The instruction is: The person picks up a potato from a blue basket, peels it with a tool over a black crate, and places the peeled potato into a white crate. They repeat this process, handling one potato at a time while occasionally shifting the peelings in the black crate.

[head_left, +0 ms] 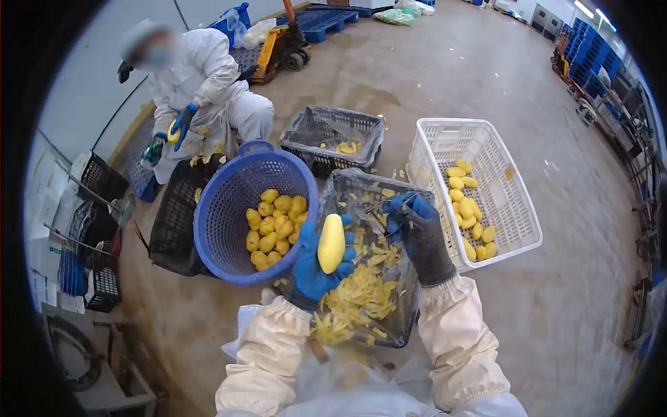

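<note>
A peeled pale-yellow potato (331, 243) stands upright in my left hand (314, 270), whose blue-gloved fingers are wrapped around it. My right hand (417, 233), in a blue and dark glove, is closed on a small dark tool (379, 210) that looks like a peeler, mostly hidden by the fingers. Both hands are over a black crate (408, 306) lined with clear plastic, the right one apart from the potato. Yellow peelings (361, 295) are heaped in this crate. Left of my left hand, a blue round basket (215, 222) holds several unpeeled potatoes (276, 226).
At the right, a white crate (511, 201) contains several peeled potatoes (467, 205). Another lined black crate (333, 115) sits ahead. A co-worker (201, 76) at the upper left holds a potato (173, 132) beside a dark crate (174, 229). A pallet jack (278, 52) stands behind.
</note>
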